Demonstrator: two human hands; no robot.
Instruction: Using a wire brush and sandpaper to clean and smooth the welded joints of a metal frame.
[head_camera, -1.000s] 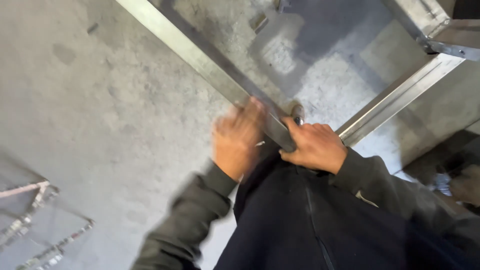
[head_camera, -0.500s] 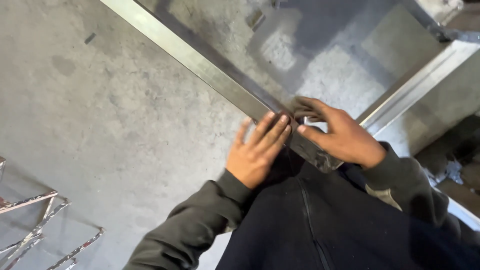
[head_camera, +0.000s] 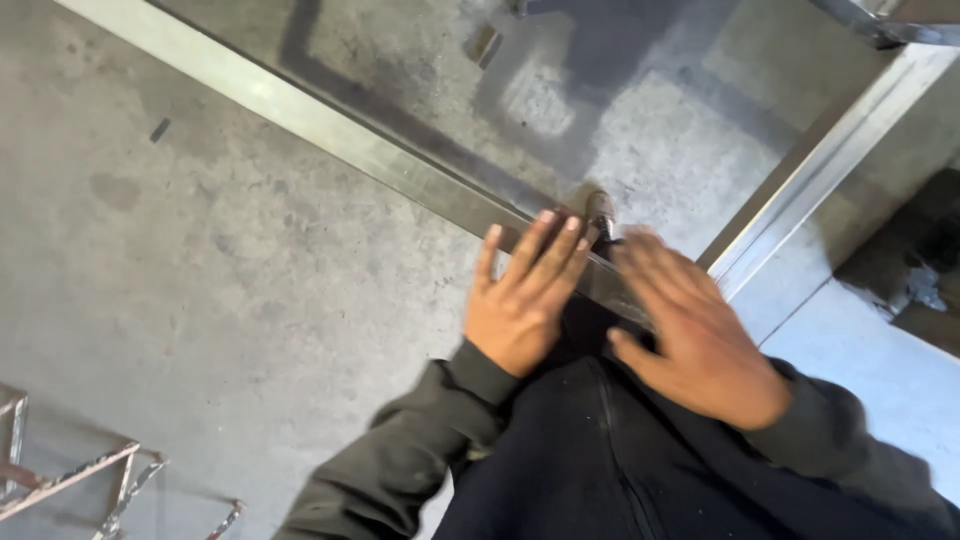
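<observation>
A long grey metal bar (head_camera: 330, 135) runs diagonally from the upper left down to my body. My left hand (head_camera: 520, 300) lies flat, fingers spread, with the fingertips on the bar's near end. My right hand (head_camera: 690, 335) hovers open and blurred just right of it, over the same end of the bar, holding nothing. A second metal bar (head_camera: 810, 170) slants in from the upper right and meets the first near my hands. The toe of a shoe (head_camera: 600, 212) shows just beyond my fingertips. My dark jacket hides the joint of the bars.
Stained concrete floor (head_camera: 250, 290) spreads to the left. A welded metal wire frame (head_camera: 70, 480) lies at the bottom left. Small metal offcuts (head_camera: 485, 45) rest on the floor at the top. A dark gap with debris (head_camera: 920, 270) sits at the right edge.
Both hands have let go of the bar's end and opened out flat. The view has shifted, so the hands appear lower and further right.
</observation>
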